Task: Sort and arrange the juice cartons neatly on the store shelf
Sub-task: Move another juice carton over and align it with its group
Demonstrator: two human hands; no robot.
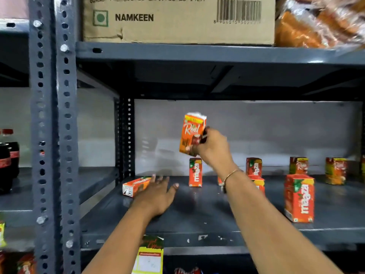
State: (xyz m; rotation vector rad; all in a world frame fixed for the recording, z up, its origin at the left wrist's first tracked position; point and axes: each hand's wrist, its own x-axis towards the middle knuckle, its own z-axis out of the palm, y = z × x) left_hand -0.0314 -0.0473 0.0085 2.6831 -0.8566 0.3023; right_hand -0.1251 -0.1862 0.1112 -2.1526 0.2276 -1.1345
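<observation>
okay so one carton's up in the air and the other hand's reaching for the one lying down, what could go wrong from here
1. The right hand grips the Real carton low, tilted in the air; it might slip and knock the upright Maaza carton right below.
2. The left hand reaches with open fingers for the fallen Maaza carton near the shelf side; a nudge could push it off the left edge.

- Five Maaza cartons show: one lying flat, one upright mid-shelf, one at the back, one partly behind the right forearm, one nearest.
- Three Real cartons show: one held up, two standing at the back right.
- One cardboard box.
- Two cola bottles.
</observation>
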